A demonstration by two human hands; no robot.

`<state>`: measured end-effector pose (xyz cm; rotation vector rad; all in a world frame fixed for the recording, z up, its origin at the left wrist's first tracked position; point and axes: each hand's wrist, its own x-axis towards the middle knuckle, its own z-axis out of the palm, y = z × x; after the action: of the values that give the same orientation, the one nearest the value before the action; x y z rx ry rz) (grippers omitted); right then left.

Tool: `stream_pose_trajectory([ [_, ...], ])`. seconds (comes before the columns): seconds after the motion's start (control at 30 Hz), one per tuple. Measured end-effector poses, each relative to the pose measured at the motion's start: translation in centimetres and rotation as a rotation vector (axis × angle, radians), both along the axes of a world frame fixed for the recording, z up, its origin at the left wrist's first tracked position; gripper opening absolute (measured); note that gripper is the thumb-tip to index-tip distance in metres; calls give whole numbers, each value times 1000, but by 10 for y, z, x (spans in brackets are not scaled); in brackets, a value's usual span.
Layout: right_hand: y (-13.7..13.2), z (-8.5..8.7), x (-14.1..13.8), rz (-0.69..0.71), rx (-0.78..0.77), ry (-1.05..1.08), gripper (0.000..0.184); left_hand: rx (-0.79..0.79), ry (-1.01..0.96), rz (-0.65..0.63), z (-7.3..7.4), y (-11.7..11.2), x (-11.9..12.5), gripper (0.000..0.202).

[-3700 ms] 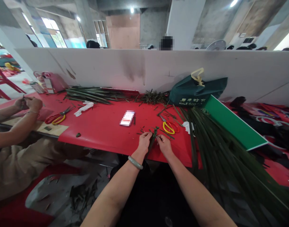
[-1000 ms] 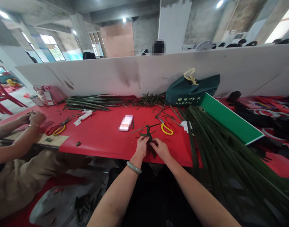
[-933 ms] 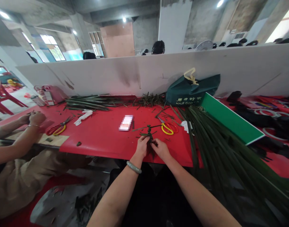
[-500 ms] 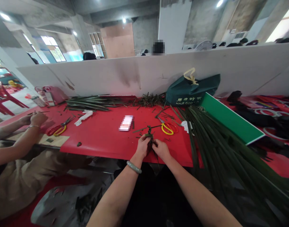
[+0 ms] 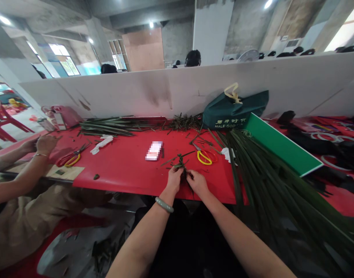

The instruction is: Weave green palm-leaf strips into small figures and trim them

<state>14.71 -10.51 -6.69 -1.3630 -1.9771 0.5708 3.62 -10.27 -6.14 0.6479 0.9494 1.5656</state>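
Near the front edge of the red table (image 5: 122, 170), my left hand (image 5: 175, 180) is closed on a small woven piece of green leaf strips (image 5: 180, 161), with strip ends sticking out at its top and sides. My right hand (image 5: 198, 182) pinches at the lower right side of the same piece; its fingertips meet dark strips that hang down between the hands. A green bangle (image 5: 164, 205) circles my left wrist. Just beyond my right hand lie scissors (image 5: 204, 157) with yellow and red handles.
Long green leaves (image 5: 260, 173) spread over the table's right side, beside a green board (image 5: 284, 148) and a dark green bag (image 5: 236, 110). Cut strips (image 5: 116, 125) lie along the white partition (image 5: 122, 92). At left, a co-worker's hands (image 5: 45, 144) are near other scissors (image 5: 73, 156).
The top of the woven leaf piece has tilted slightly left, and its side strip now slants upward to the right. Both hands keep their hold in nearly the same place.
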Motion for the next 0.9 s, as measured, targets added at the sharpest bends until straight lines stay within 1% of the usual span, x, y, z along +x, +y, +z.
stream_pose_trajectory([
  [0.2, 0, 0, 1, 5, -1, 34, 25, -29, 29, 37, 2, -1, 1, 19],
  [0.47, 1, -1, 2, 32, -13, 80, 26, -60, 50, 29, 6, -2, 2, 13],
  [0.7, 2, -2, 2, 43, -26, 135, 29, -64, 51, 23, 8, -3, 2, 19],
  [0.9, 1, -1, 3, 37, -20, 190, 29, -53, 57, 45, 8, -3, 2, 18],
])
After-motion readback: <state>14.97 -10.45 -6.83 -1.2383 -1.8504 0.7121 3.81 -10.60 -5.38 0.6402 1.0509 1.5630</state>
